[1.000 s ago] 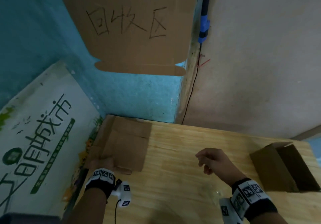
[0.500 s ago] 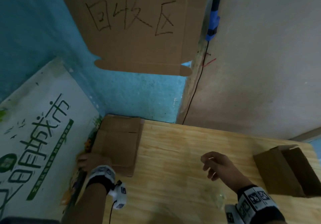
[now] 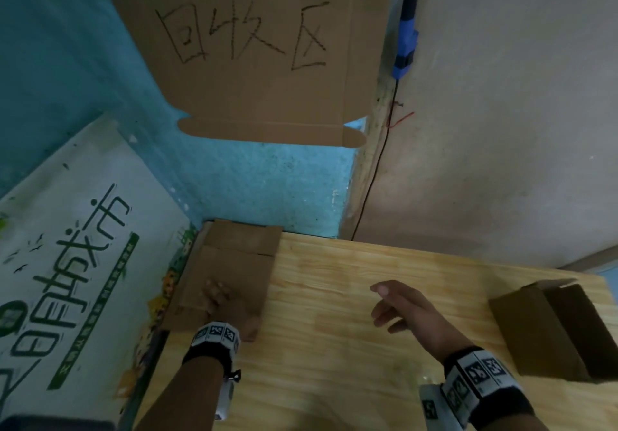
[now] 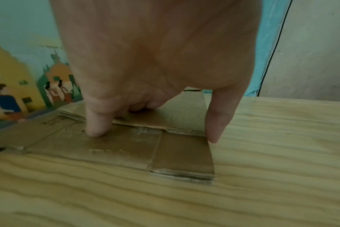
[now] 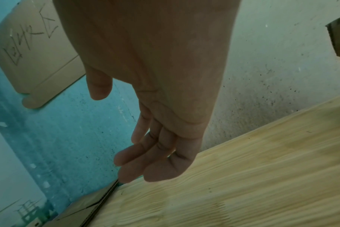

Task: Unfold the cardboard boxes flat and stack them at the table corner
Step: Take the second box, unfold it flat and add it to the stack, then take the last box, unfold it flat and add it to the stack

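A stack of flattened brown cardboard boxes [image 3: 234, 256] lies in the table's far left corner, against the blue wall. My left hand [image 3: 217, 297] rests on the stack's near part. In the left wrist view the stack [image 4: 126, 147] lies under that hand [image 4: 145, 106], whose fingertips [image 4: 93, 130] press down on it while one finger touches its right edge. My right hand [image 3: 398, 303] hovers over the middle of the table with loose fingers and holds nothing, as the right wrist view [image 5: 149, 138] also shows. One brown box [image 3: 548, 327] still stands unfolded at the table's right side.
The light wooden table [image 3: 351, 363] meets a blue wall and a grey wall. A cardboard sign [image 3: 254, 49] with handwriting hangs above the corner. A printed poster [image 3: 73, 246] leans at the left. A thin black cable [image 3: 374, 176] runs down the wall seam.
My left hand has moved from the stack's left edge onto its top, and the stack sits squarer in the corner. My right hand has spread its fingers a little.
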A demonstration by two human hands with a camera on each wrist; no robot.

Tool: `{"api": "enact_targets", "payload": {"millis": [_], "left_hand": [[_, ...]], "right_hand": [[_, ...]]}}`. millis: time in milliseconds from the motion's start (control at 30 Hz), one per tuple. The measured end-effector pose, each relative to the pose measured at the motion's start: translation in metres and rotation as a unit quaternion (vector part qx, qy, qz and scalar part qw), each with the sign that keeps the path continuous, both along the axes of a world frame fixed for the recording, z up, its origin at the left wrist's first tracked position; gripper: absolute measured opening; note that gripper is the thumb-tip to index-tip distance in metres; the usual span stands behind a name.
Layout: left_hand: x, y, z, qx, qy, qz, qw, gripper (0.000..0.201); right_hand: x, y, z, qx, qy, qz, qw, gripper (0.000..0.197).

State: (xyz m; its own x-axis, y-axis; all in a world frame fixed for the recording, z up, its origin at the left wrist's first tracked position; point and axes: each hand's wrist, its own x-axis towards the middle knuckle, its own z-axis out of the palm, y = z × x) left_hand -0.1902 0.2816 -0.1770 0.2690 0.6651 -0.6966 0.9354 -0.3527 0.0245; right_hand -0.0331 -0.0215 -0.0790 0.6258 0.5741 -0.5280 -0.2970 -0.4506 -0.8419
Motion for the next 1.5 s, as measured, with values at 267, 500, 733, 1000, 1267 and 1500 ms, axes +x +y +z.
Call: {"api": "enact_targets", "payload": {"millis": [267,500,733,1000,1267,1500], "left_hand": [[0.0,-0.016,0.024,0.034,-0.014,0.03,0.999,0.091],[-0.005,0.018,-0.02,0.055,0.07,-0.012,0.996,0.128],[0.01,0.014,0.009,0.022,0.057,-0.01,0.998,0.092],[0.027,0.0,-0.009,0.043,-0.054,-0.063,0.996,0.044],[0.024,0.007,0.013,0.045,-0.058,-0.109,0.991,0.053],[0.012,-0.036,0.017,0.151,-0.085,-0.137,0.975,0.047]], "right_hand": [[-0.001,-0.011,-0.002,-0.004,0.002,0.008,1.0,0.05],[0.004,-0.031,-0.004,-0.011,0.0,-0.012,1.0,0.058],[0.003,-0.037,-0.009,-0.007,-0.003,-0.02,1.0,0.062],[-0.005,-0.036,-0.006,-0.001,0.006,-0.03,1.0,0.049],[-0.003,-0.062,0.005,-0.003,-0.005,-0.047,0.999,0.068],[0.003,-0.088,0.008,0.029,-0.023,-0.122,0.992,0.082]]}}
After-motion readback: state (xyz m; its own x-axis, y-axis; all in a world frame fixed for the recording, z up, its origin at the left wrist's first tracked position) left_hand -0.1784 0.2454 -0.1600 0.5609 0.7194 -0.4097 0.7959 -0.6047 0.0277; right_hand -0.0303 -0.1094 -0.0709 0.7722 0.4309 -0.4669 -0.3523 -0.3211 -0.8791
